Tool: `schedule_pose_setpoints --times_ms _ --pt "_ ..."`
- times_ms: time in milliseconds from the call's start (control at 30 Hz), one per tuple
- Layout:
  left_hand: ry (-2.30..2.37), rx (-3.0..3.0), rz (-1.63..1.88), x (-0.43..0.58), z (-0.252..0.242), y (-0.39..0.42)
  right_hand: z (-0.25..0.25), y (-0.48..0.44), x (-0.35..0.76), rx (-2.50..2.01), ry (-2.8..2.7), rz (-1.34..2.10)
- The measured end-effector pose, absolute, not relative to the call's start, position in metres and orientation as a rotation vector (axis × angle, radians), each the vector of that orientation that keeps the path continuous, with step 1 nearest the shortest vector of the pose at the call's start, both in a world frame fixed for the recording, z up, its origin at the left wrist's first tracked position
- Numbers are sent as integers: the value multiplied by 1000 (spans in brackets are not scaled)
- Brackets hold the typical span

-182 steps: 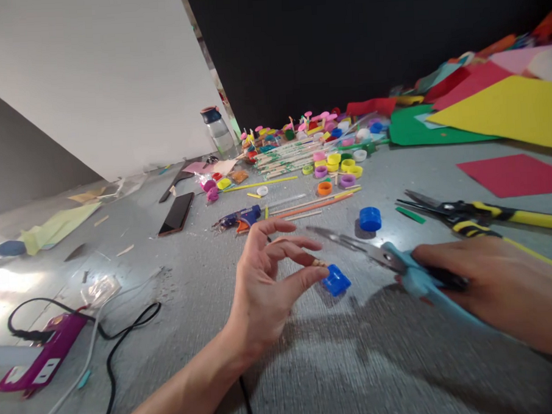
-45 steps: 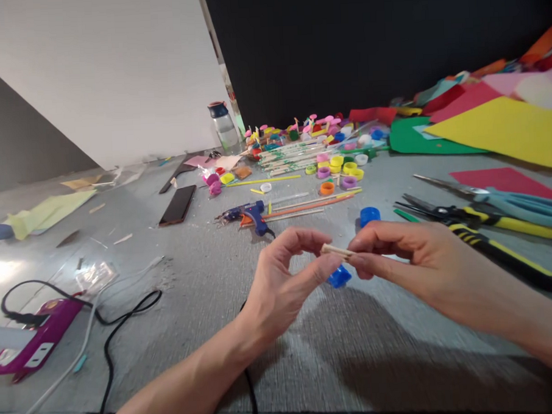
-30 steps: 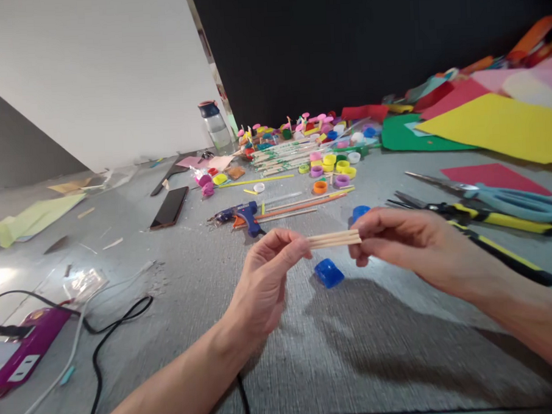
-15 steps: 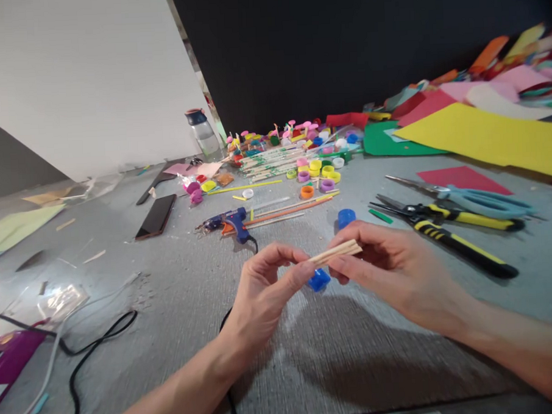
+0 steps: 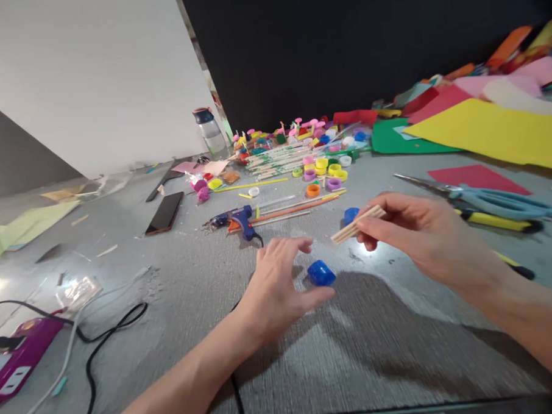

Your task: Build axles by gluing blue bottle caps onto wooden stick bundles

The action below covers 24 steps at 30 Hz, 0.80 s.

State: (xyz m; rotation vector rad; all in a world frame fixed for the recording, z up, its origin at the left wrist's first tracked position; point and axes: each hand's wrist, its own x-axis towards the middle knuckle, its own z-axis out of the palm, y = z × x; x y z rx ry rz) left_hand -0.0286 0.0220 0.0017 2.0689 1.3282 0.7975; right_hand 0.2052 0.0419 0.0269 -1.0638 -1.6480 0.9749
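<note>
Pinched in my right hand [image 5: 398,229] is a small bundle of short wooden sticks [image 5: 357,225], raised over the table and pointing left. My left hand [image 5: 283,283] holds nothing; its thumb and fingers are spread around a blue bottle cap [image 5: 321,273] on the table. I cannot tell whether they touch it. A second blue cap [image 5: 351,216] stands behind the sticks, partly covered by them and my right fingers.
A blue glue gun [image 5: 233,221] lies ahead of my left hand, beside long sticks. Blue-handled scissors [image 5: 499,198] and yellow-black pliers [image 5: 500,220] are at right, the pliers partly hidden. Colourful caps [image 5: 322,171] and foam sheets [image 5: 483,131] fill the back. A phone [image 5: 165,213] and cables lie left.
My left hand has let go of the sticks and opened around the near blue cap. My right hand has carried the sticks away to the right. The view has shifted slightly.
</note>
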Motion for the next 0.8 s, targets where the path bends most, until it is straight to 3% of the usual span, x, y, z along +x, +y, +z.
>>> schedule_pose_setpoints --times_ms 200,533,800 --pt "1373 2342 561 -23 -11 21 17 44 208 -1154 -1737 977" --pt "1152 1915 1041 -27 -4 21 26 47 212 -1099 -1620 1030" --pt "842 1887 1154 -28 -2 12 -2 53 201 -1199 -1947 1347"
